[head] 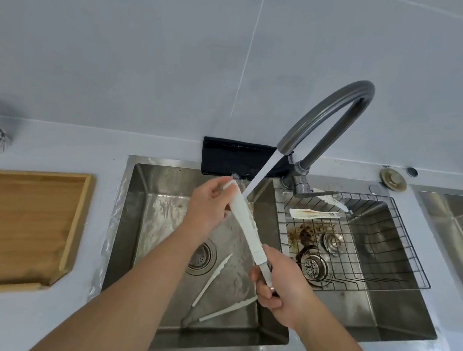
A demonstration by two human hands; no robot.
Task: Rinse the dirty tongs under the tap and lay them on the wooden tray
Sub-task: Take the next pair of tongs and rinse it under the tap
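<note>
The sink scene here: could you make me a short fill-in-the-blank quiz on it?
1. Water from the tap runs onto the white tongs held in ____ hands.
2. A second pair of tongs lies in the ____ basin.
3. The wooden tray on the counter holds ____ tongs.
4. The wire rack sits in the ____ basin.

Missing words: both; left; no; right

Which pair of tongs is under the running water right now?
The white tongs held in both hands, in the tap's stream. The other pair lies splayed open on the sink floor.
</note>
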